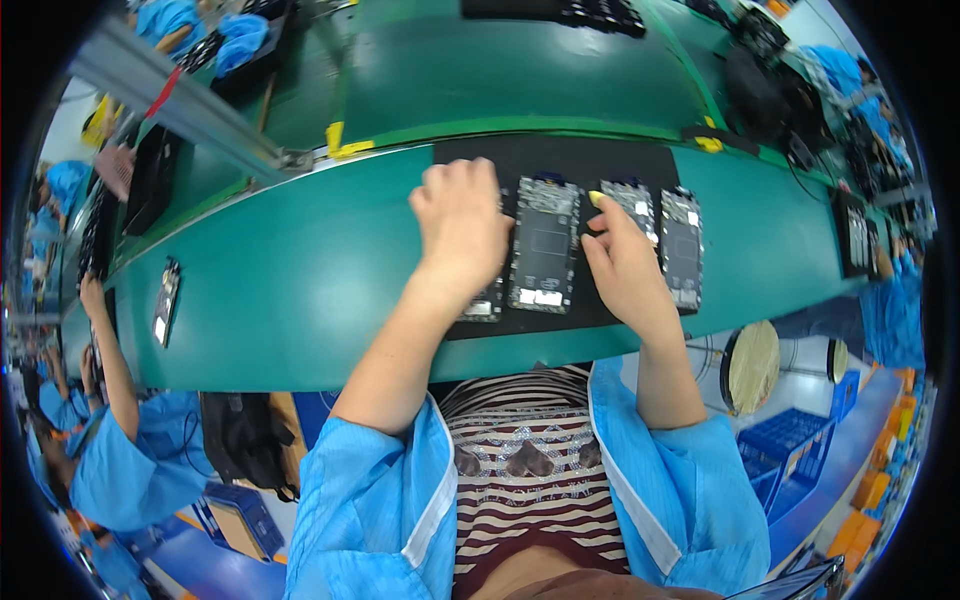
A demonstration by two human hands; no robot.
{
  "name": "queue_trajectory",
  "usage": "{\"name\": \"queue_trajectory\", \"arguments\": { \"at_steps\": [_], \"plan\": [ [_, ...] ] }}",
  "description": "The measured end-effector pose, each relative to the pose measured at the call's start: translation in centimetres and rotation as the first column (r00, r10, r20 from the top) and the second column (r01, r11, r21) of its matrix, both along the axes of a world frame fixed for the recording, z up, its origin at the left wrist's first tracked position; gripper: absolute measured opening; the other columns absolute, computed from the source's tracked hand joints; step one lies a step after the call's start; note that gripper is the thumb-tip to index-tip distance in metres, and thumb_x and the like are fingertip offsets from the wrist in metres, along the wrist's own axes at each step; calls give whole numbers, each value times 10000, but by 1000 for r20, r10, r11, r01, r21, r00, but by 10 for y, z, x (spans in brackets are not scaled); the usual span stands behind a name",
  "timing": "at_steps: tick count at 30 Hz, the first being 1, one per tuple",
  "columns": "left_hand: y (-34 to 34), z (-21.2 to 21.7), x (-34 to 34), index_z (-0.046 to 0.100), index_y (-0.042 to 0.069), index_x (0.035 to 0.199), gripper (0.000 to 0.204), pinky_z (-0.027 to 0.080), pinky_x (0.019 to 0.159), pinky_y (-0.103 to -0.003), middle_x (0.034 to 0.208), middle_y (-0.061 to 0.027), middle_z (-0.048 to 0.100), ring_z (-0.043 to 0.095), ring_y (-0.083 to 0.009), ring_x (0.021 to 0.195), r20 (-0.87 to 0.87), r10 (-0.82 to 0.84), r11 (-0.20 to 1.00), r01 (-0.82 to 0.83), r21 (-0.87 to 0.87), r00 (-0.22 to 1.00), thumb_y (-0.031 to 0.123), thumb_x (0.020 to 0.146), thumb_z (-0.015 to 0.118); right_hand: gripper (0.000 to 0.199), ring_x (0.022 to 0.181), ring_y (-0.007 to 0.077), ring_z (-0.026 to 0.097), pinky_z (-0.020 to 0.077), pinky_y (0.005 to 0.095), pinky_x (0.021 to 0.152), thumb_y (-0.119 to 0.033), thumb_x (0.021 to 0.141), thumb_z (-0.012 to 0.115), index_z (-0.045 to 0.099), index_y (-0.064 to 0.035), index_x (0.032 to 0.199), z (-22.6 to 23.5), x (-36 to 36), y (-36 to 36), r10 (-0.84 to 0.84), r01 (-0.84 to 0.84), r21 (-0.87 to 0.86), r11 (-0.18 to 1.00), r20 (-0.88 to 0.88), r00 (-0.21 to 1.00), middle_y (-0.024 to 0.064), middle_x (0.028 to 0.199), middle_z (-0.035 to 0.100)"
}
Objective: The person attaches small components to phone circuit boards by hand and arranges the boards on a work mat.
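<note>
two hands — left hand (462,222), right hand (625,265) — on phone frames (545,243).

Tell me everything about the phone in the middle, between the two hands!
The middle phone is an opened phone with no back cover, a long dark rectangle showing grey metal plates, a blue strip on top and white patches at the bottom. It lies flat on a black mat on the green belt. The left hand and right hand rest beside it; whether they touch it is unclear.
</note>
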State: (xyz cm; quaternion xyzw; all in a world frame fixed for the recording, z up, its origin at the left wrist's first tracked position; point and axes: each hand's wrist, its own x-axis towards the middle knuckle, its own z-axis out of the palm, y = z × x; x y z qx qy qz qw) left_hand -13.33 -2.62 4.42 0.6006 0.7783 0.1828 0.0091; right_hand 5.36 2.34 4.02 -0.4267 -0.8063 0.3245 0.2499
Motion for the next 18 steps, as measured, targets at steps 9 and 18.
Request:
{"name": "queue_trajectory", "arguments": {
  "at_steps": [9, 18],
  "plan": [
    [-8, -5, 22, 623, -79, 980, 574, 208, 996, -565, 1268, -279, 386, 227, -417, 1284, 39, -221, 972, 223, -74, 975, 375, 649, 738, 562, 825, 142, 505, 436, 259, 748, -48, 869, 508, 279, -4, 1380, -12, 0, 0, -36, 35, -167, 985, 1, 999, 97, 972, 523],
    [-9, -5, 13, 629, -74, 937, 536, 193, 994, -577, 1224, -271, 412, 225, -432, 1279, 264, -206, 968, 235, -85, 942, 353, 642, 763, 677, 805, 90, 511, 432, 207, 697, 6, 828, 571, 232, -49, 1412, -22, -10, 1, -255, 68, -432, 899, -391, 885, 83, 1029, 523]
  ]
}}
